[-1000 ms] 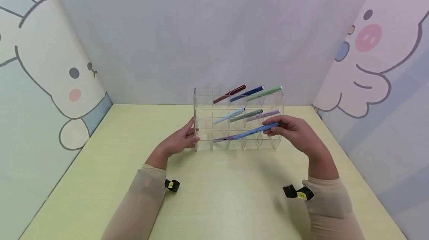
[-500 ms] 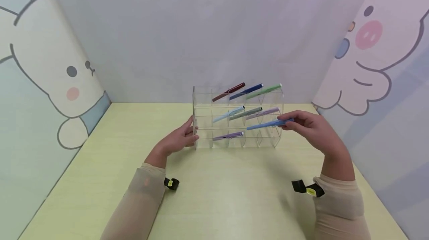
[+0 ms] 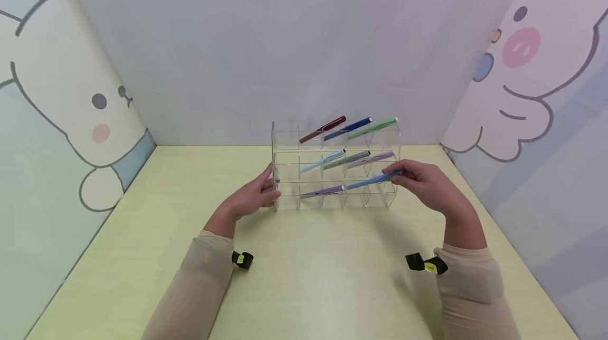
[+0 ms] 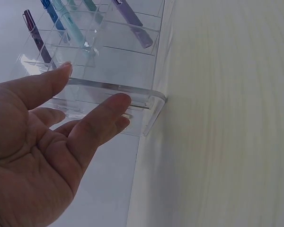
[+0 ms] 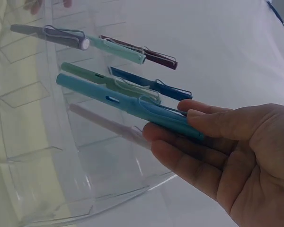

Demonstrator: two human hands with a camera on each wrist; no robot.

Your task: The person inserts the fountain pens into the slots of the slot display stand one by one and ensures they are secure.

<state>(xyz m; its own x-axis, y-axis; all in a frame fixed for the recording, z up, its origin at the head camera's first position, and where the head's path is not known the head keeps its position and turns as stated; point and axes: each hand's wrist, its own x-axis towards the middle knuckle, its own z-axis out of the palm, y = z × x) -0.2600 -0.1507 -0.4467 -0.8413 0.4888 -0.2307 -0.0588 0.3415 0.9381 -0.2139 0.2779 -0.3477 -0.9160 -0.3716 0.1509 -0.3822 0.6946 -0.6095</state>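
A clear acrylic pen rack (image 3: 288, 202) with three tiers stands on the table. At its left side panel, my left hand (image 3: 252, 197) rests spread fingertips (image 4: 116, 101) against the plastic. My right hand (image 3: 425, 184) pinches a light blue pen (image 3: 372, 180) by its clip end, thumb on one side and fingers on the other. The pen slants down to the left, its far end at the bottom tier, just right of a purple pen (image 3: 323, 191). In the right wrist view the pen (image 5: 118, 101) overlaps the rack's slots, and its gripped end is partly hidden by fingers.
The top tier holds a dark red pen (image 3: 323, 130), a navy pen (image 3: 348, 129) and a green pen (image 3: 373, 128). Across the middle tier lie a pale blue pen (image 3: 324, 160), a grey-green pen (image 3: 348, 160) and a lilac pen (image 3: 372, 159). A grey wall (image 3: 304, 55) rises behind.
The right hand drew the blue pen rightward off the purple pen, then brought it back slightly left and lowered its far end to the bottom tier. The left hand stays at the rack's side.
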